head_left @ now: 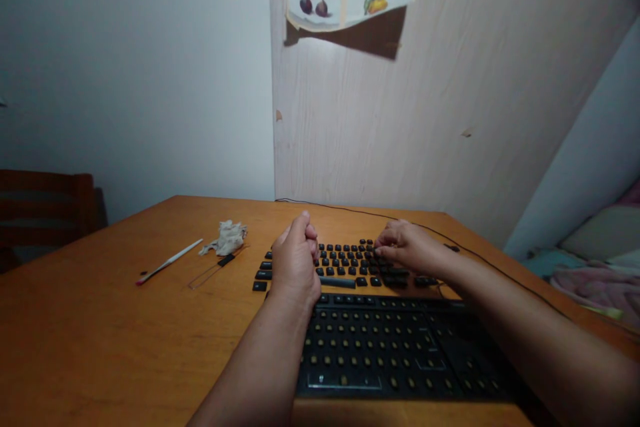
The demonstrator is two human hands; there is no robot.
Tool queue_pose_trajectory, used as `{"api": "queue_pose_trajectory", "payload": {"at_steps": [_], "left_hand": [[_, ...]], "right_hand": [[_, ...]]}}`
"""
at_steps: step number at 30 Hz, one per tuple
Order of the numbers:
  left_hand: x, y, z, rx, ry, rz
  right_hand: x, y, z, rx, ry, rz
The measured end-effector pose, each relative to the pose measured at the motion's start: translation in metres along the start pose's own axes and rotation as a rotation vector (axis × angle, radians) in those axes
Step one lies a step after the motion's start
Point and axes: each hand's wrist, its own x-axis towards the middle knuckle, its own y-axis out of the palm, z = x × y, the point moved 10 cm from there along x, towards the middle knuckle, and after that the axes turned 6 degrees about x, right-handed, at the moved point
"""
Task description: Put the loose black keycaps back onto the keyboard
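Observation:
Loose black keycaps (341,271) lie on the table in rows, laid out like a keyboard, with a long space bar keycap (337,282) at their near side. My left hand (296,257) is curled closed over the left part of these rows; whatever it may hold is hidden in the fingers. At the right part of the rows, my right hand (403,243) has its fingertips pinched together down among the keycaps. What sits between those fingertips is too small to make out. Closer to me is a black keyboard (360,320) with its caps off and bare key stems showing, partly under my right forearm.
A crumpled grey cloth (230,238) and a black keycap puller with wire loops (226,260) lie left of the keycaps. Farther left is a thin white brush (173,260). A black cable (345,211) crosses the back of the wooden table (100,340) along the wall.

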Motion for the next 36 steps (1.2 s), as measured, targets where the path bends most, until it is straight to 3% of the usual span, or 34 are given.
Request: {"api": "queue_pose_trajectory", "payload": {"at_steps": [5,11,18,36], "left_hand": [[0.001,0.002,0.002,0.003,0.011,0.021],[0.002,0.001,0.004,0.001,0.003,0.012],[0.002,0.001,0.004,0.008,0.006,0.003],[0.003,0.0,0.005,0.002,-0.002,0.007]], "right_hand": [[-0.038,-0.001,0.021,0.134,-0.059,0.022],[-0.061,0.017,0.032,0.188,-0.056,0.107],[-0.068,0.031,0.031,0.251,-0.032,0.131],[-0.069,0.032,0.037,0.212,-0.037,0.145]]}}
